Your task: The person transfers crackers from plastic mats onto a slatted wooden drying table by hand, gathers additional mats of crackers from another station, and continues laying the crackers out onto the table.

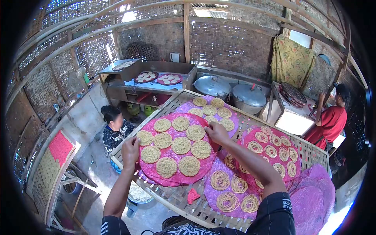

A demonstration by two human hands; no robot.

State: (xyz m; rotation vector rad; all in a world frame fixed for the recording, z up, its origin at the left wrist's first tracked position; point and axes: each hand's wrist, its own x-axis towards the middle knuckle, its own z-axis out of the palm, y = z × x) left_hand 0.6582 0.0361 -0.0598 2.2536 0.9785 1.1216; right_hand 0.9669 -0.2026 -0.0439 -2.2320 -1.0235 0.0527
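My left hand (130, 152) grips the left edge of a round pink mesh sheet (149, 172). Closed on the same sheet's right edge is my right hand (218, 135). Flat yellow noodle rounds (181, 145) lie spread over the sheet, which is held over a slatted bamboo rack (174, 196). Behind it on the rack lies another pink sheet with similar noodle rounds (224, 112). To the right, more pink sheets carry looser, coiled noodle nests (270, 150), some partly hidden beneath my right forearm.
Folded pink mesh sheets (313, 196) hang over the rack's right corner. Large lidded pots (249, 95) stand beyond. One person (113, 129) is at the left, another in red (333, 121) works at the right. A second rack (47, 170) leans at the lower left.
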